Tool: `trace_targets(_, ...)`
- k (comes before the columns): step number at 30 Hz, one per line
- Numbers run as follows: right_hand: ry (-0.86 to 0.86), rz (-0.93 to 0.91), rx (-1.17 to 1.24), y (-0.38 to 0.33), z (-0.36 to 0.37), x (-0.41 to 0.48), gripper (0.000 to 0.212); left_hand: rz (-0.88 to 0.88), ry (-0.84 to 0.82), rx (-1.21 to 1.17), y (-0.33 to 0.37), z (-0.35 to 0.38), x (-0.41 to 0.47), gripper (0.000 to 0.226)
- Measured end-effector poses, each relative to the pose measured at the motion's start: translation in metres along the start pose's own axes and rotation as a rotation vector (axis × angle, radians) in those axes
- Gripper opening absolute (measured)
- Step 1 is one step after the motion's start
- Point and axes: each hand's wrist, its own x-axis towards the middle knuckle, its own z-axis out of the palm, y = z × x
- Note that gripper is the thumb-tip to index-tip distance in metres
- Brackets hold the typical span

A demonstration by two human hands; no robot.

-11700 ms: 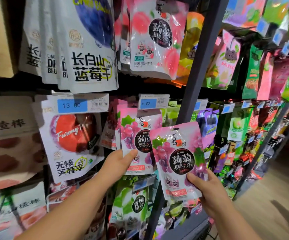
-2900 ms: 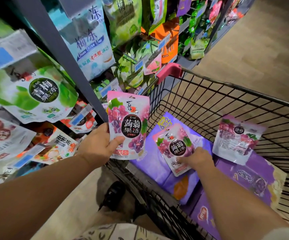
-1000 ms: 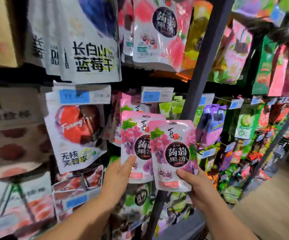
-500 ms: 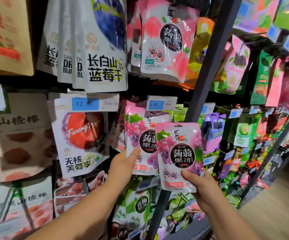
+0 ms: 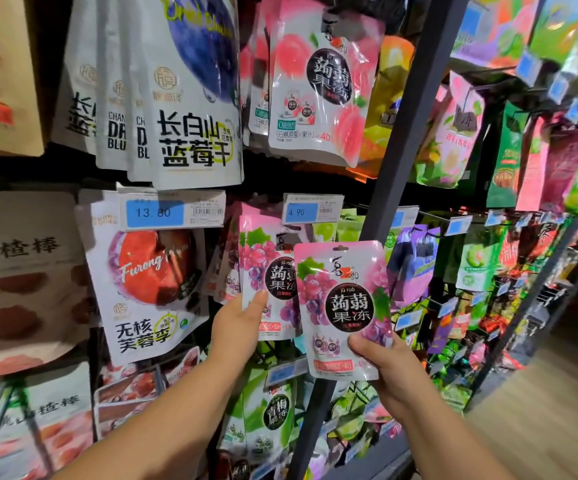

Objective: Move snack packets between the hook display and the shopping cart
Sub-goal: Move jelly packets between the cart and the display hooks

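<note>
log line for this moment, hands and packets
place: hook display | left hand: pinches rear grape packet below price tag | right hand: holds front grape packet by its bottom | cart: not in view

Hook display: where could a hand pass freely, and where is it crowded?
A dark gap runs between the peach packets above and the 4.90 price tag below. Bare wood floor lies at lower right. Around the hanging grape packet and held grape packet, and right of the grey upright, packets overlap tightly.
</note>
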Motion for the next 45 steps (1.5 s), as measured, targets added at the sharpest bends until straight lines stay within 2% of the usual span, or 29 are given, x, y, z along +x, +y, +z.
trace_targets(2,-0.010,0.014,0.004,-0.004,0.007,0.003,0.046,0.018,0.016,0.046,-0.002,-0.001,0.004,0.033)
trace_targets(5,-0.035,0.018,-0.002,-0.007,0.019,0.010,0.046,0.074,0.064,0.105,-0.002,-0.004,0.006,0.030)
trace_targets(11,-0.067,0.040,0.023,-0.008,0.039,0.025,0.048,0.262,0.230,-0.060,0.001,-0.010,0.004,0.035)
trace_targets(16,-0.027,0.092,0.028,-0.003,0.052,0.036,0.040,0.405,0.138,0.064,0.007,-0.010,-0.004,0.032)
trace_targets(19,-0.003,0.123,0.045,0.001,0.059,0.040,0.040,0.474,0.092,0.207,0.009,-0.005,-0.004,0.041)
trace_targets(21,-0.005,0.129,0.066,0.002,0.062,0.043,0.041,0.471,0.099,0.261,0.009,-0.003,-0.002,0.047)
trace_targets(26,0.015,0.163,0.028,0.004,0.069,0.050,0.022,0.389,0.057,0.267,0.006,-0.001,0.003,0.047)
trace_targets(29,0.047,0.190,-0.017,0.008,0.072,0.057,0.030,0.322,0.073,0.265,0.002,0.000,0.010,0.048)
trace_targets(35,0.129,0.222,-0.146,0.012,0.077,0.069,0.040,0.311,0.044,0.294,-0.001,0.003,0.017,0.066)
trace_targets(40,0.190,0.209,-0.292,0.014,0.077,0.088,0.048,0.277,0.015,0.270,-0.002,0.007,0.031,0.069)
trace_targets(42,0.225,0.194,-0.364,0.016,0.076,0.096,0.061,0.270,0.015,0.281,-0.004,0.009,0.037,0.069)
trace_targets(45,0.265,0.185,-0.425,0.017,0.076,0.108,0.106,0.256,0.017,0.299,-0.006,0.011,0.048,0.069)
